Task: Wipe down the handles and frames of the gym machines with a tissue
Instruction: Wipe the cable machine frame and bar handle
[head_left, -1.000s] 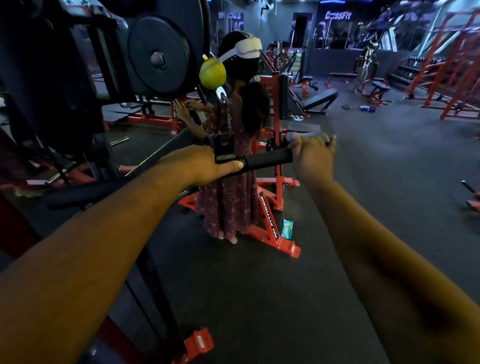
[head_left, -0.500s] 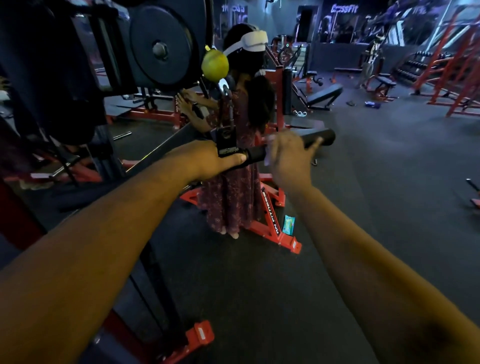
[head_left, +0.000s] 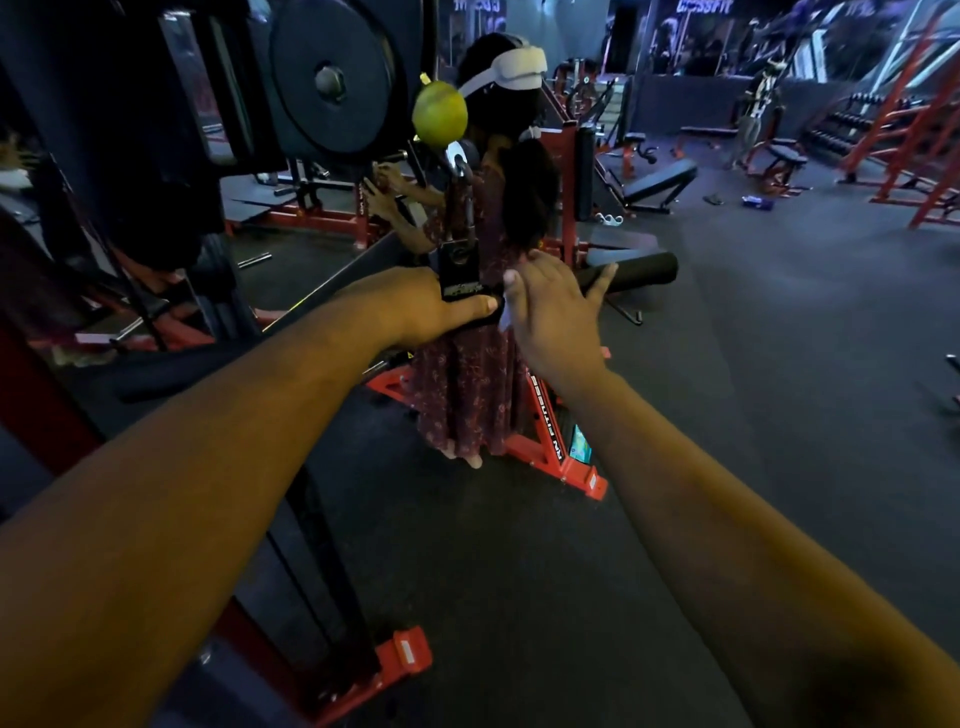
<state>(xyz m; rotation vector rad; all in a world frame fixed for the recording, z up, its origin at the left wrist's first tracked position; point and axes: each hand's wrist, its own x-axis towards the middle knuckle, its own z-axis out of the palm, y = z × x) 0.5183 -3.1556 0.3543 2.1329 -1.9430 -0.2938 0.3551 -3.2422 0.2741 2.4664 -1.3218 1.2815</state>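
Head view: dark rubber gym floor (head_left: 727, 415), left fingers (head_left: 467, 312) round bar (head_left: 639, 270), right fingers (head_left: 597, 280) spread

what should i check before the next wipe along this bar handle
1. Left hand grips the bar beside the cable clip: ok.
2. Tissue under the right hand: only a white edge shows, ok.
3. Right hand pressing flat on the bar: fingers spread, contact cannot tell.
4. Bar's foam end toward the right is unobstructed: ok.
5. Person in a patterned dress stands just behind the bar: not ok, mind them.
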